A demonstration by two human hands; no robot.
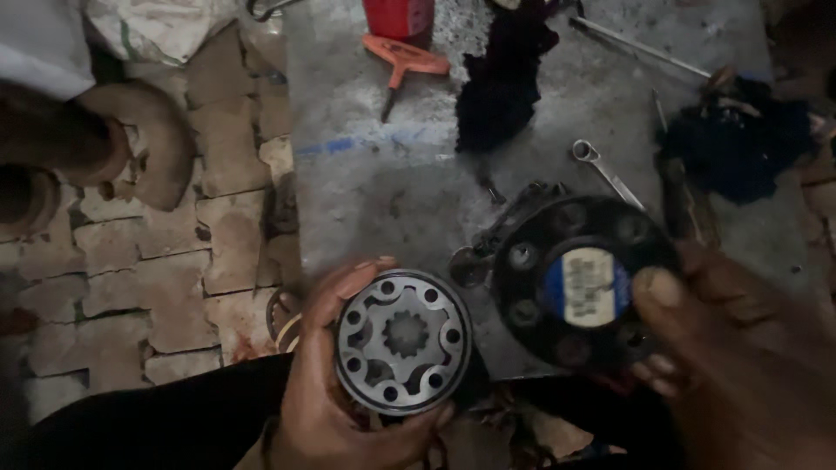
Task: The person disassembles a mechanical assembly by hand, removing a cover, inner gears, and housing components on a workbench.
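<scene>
Gripping a round steel gear ring with star-shaped centre, left hand, right hand clasping black housing.

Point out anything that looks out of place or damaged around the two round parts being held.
Nothing looks broken. The left hand holds a round gear ring, its holes and inner star intact. The right hand grips a black round housing. Dark rags, a spanner and an orange T-handle tool lie scattered on the grey slab.
</scene>
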